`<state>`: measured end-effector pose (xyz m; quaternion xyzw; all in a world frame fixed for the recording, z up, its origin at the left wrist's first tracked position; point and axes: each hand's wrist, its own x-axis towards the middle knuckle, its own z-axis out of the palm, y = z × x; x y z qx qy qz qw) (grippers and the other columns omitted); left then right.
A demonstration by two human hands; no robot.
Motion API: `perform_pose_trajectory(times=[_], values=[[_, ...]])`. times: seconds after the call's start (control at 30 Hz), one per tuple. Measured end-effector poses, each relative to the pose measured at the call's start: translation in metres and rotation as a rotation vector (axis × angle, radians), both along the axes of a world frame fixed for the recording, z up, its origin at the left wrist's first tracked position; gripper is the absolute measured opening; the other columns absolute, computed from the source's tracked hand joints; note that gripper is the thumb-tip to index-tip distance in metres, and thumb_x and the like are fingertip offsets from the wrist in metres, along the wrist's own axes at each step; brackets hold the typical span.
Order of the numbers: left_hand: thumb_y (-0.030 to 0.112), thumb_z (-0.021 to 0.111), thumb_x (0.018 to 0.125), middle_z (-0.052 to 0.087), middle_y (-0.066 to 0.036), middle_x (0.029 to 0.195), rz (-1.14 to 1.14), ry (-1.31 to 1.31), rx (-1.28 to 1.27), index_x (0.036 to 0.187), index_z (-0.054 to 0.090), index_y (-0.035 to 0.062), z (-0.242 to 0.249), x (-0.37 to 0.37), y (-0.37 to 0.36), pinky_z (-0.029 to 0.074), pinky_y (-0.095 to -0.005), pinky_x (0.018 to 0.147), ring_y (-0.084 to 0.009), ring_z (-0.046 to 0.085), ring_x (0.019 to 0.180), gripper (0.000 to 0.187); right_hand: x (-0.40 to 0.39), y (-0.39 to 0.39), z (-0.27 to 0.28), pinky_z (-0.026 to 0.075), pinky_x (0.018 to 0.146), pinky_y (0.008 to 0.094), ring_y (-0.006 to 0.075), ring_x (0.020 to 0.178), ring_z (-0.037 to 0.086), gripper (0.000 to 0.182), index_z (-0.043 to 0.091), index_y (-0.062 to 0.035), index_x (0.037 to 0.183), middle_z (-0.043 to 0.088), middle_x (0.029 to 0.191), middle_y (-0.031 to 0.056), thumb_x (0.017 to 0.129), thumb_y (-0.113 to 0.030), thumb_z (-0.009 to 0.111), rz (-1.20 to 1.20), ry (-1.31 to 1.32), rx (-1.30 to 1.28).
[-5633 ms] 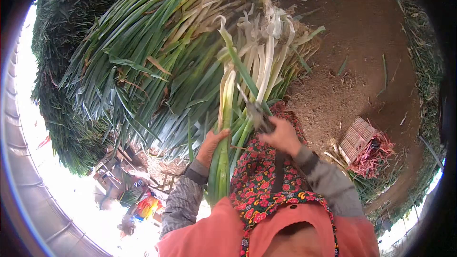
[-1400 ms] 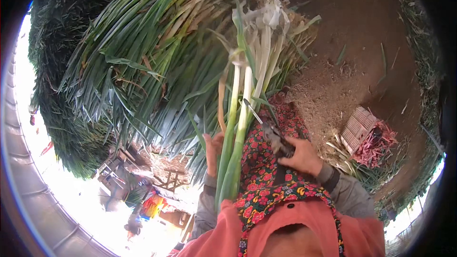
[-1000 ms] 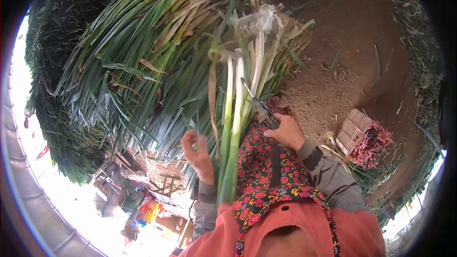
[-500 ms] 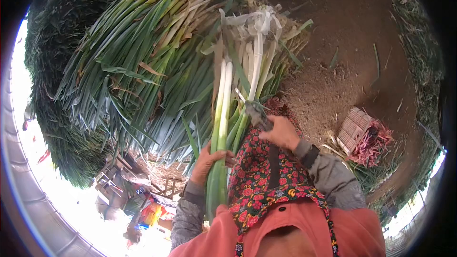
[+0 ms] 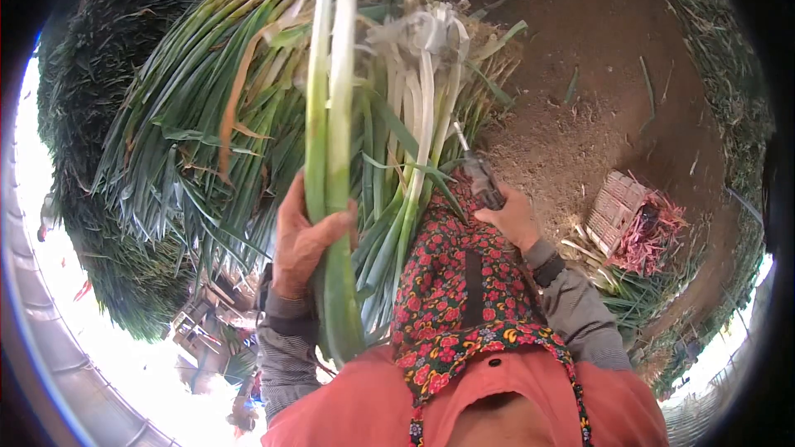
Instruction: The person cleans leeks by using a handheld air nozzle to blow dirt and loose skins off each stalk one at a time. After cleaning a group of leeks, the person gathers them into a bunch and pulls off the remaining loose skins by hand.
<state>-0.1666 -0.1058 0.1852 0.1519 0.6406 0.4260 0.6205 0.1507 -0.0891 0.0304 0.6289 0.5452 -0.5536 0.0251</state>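
Two green onions (image 5: 341, 128) with white lower stems stand nearly upright in front of me. My left hand (image 5: 302, 244) is wrapped round their green part, and the white ends point away from me. In my right hand (image 5: 515, 219) is a dark air blow gun (image 5: 480, 178) with a thin metal nozzle, aimed up and a little left, apart from the held stalks. Between the hands lie more green onions with peeled white stems (image 5: 426, 108), loose white skins (image 5: 435, 29) about their ends.
A large heap of unpeeled green onions (image 5: 224, 91) lies ahead and left, with a darker pile (image 5: 91, 132) beyond it. To the right, on brown soil (image 5: 571, 149), sits a woven basket-like block (image 5: 617, 211) with pink strips (image 5: 650, 240). A floral apron (image 5: 451, 281) covers my lap.
My left hand has moved left and up, lifting the two green onions away from the peeled ones. My right hand and the blow gun have shifted slightly right and up.
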Motion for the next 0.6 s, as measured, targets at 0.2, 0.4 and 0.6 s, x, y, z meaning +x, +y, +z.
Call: perform_pose_trajectory(times=[0.2, 0.4, 0.6], values=[[0.011, 0.068, 0.078, 0.064, -0.019, 0.104, -0.386, 0.469, 0.148, 0.133, 0.042, 0.0021, -0.138, 0.044, -0.017, 0.053, -0.0393, 0.081, -0.0298, 0.066, 0.092, 0.062, 0.022, -0.014, -0.019, 0.051, 0.072, 0.0415, 0.0316, 0.079, 0.067, 0.054, 0.067, -0.0092, 0.106, 0.070, 0.084, 0.0130, 0.062, -0.038, 0.079, 0.076, -0.043, -0.021], [0.027, 0.069, 0.081, 0.057, -0.024, 0.109, -0.623, 0.826, -0.184, 0.144, 0.026, 0.0079, -0.263, 0.105, -0.068, 0.046, -0.0506, 0.084, -0.0431, 0.058, 0.099, 0.079, -0.012, 0.009, 0.017, 0.051, 0.071, 0.0414, 0.0358, 0.080, 0.066, 0.052, 0.066, -0.0071, 0.103, 0.068, 0.084, 0.0176, 0.062, -0.036, 0.079, 0.137, 0.039, 0.047], [0.033, 0.068, 0.085, 0.055, -0.028, 0.120, -0.874, 0.484, -0.135, 0.146, 0.025, 0.0037, -0.228, 0.064, -0.052, 0.042, -0.0449, 0.095, -0.0427, 0.053, 0.111, 0.081, -0.060, 0.053, -0.025, 0.051, 0.072, 0.0344, 0.0200, 0.077, 0.067, 0.042, 0.067, -0.0042, 0.101, 0.071, 0.085, 0.0104, 0.067, -0.027, 0.078, 0.035, 0.181, 0.059]])
